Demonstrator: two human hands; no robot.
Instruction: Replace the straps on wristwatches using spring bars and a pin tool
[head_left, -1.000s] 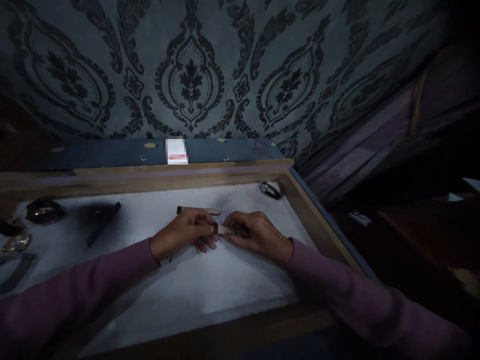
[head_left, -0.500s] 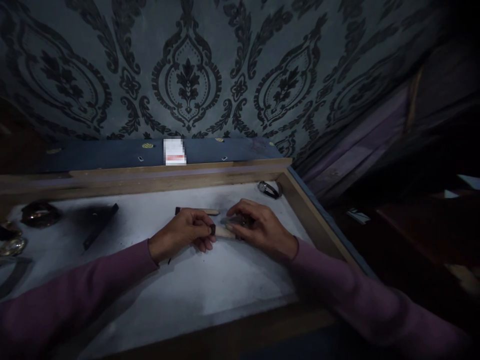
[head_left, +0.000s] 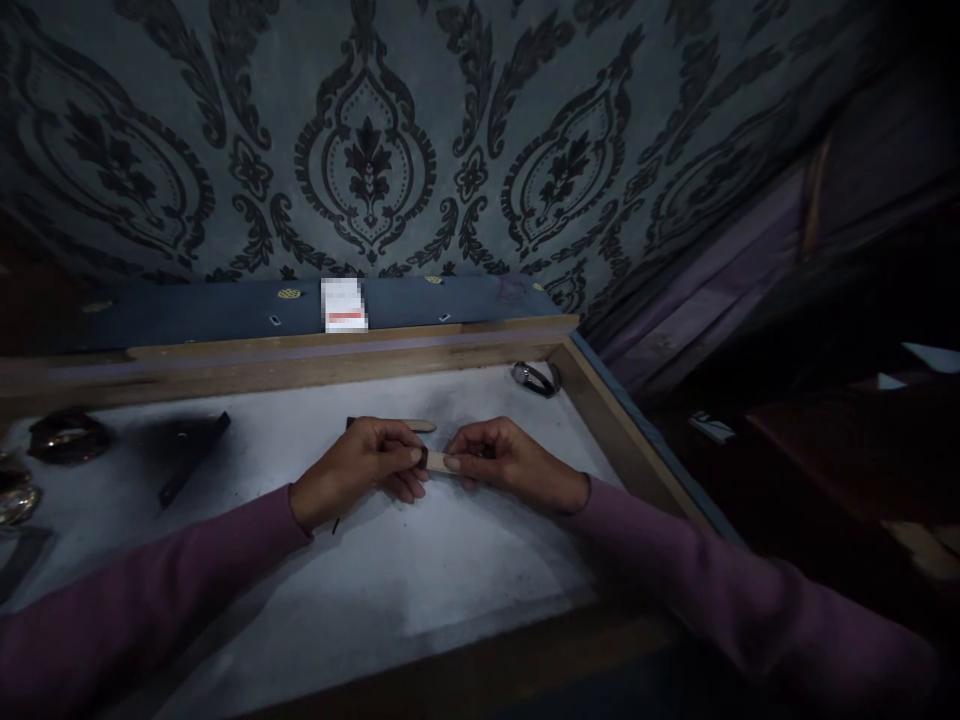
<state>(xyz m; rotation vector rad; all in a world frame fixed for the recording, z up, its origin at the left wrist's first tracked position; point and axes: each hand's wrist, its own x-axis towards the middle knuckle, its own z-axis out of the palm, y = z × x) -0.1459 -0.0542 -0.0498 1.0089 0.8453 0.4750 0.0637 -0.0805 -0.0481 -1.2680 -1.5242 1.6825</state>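
Note:
Between my two hands is a watch strap (head_left: 436, 461), its pale beige side showing and its left end dark. My left hand (head_left: 373, 460) pinches that dark end between thumb and fingers. My right hand (head_left: 510, 463) closes thumb and fingers on the strap a little further right, hiding its other end. Just behind my left hand lies another strap piece (head_left: 414, 425), beige with a dark end, partly covered by the fingers. Both hands are low over the white surface (head_left: 457, 560).
A wooden rim (head_left: 337, 355) borders the white surface. At the back right corner lies a wristwatch (head_left: 534, 378). On the left are a shiny brown object (head_left: 71, 437), a dark narrow bar (head_left: 193, 460) and a metallic watch (head_left: 16, 498). A white card (head_left: 344, 304) rests on the blue ledge.
My right hand has closed in on the strap, its raised fingers coming down to pinch it nearer my left hand. The left hand keeps its hold. The view has shifted slightly.

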